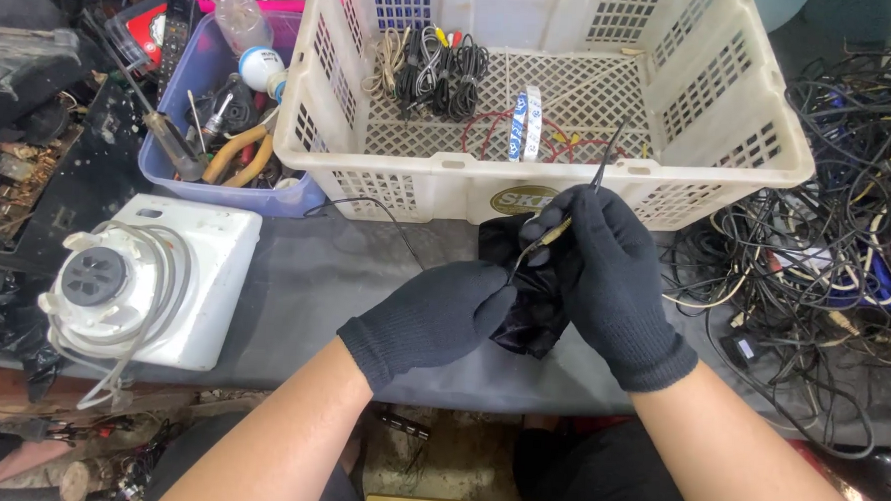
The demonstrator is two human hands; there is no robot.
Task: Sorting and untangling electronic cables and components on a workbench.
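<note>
Both my hands wear black knit gloves. My left hand (pixel 433 318) is closed around the lower side of a shiny black cloth or bag (pixel 528 309) held over the grey table (pixel 314 275). My right hand (pixel 605 278) grips the same black piece from the right and pinches a thin black cable (pixel 602 162) with a yellowish plug end between thumb and forefinger. The cable rises toward the cream plastic basket (pixel 449 176) just behind my hands.
The basket holds coiled black cables (pixel 438 75), a red wire and a blue-white strap. A blue tray (pixel 213 185) with pliers and a screwdriver is at the left. A white instant camera (pixel 154 278) lies at the front left. Tangled cables (pixel 827 237) pile up on the right.
</note>
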